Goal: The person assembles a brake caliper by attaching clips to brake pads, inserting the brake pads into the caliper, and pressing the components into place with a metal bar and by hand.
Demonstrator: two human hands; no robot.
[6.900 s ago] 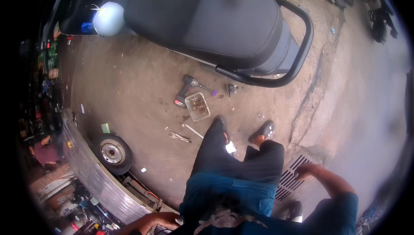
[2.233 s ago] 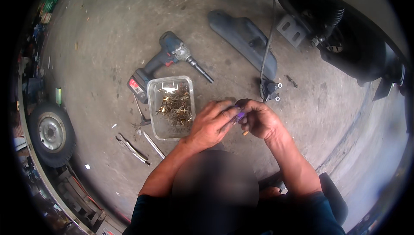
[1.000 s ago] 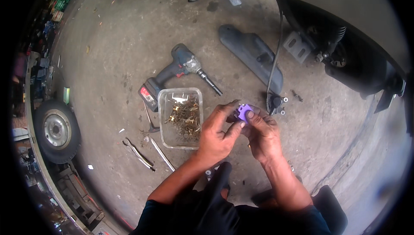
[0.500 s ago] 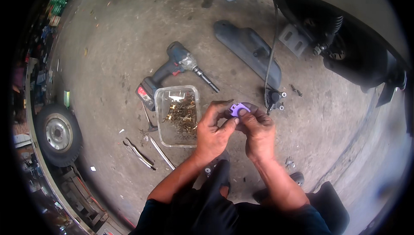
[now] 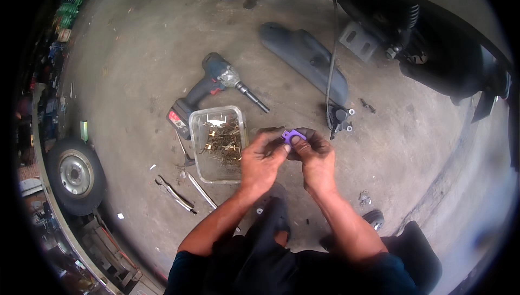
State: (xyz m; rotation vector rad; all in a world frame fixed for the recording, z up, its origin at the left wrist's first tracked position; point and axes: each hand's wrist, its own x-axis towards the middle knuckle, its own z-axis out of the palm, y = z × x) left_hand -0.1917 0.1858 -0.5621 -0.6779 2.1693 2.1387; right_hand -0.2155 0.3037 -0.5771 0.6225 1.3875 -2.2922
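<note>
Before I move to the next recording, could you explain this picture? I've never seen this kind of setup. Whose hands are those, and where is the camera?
There is no robot here: the two bare hands belong to the person wearing the camera. It sits on their head and looks down, so picture left is their left; the fisheye lens bends straight edges near the rim. The left hand and right hand together hold a small purple piece, the right thumb on its face. On the concrete floor are a clear tub of small metal bits, a power tool and pliers.
</note>
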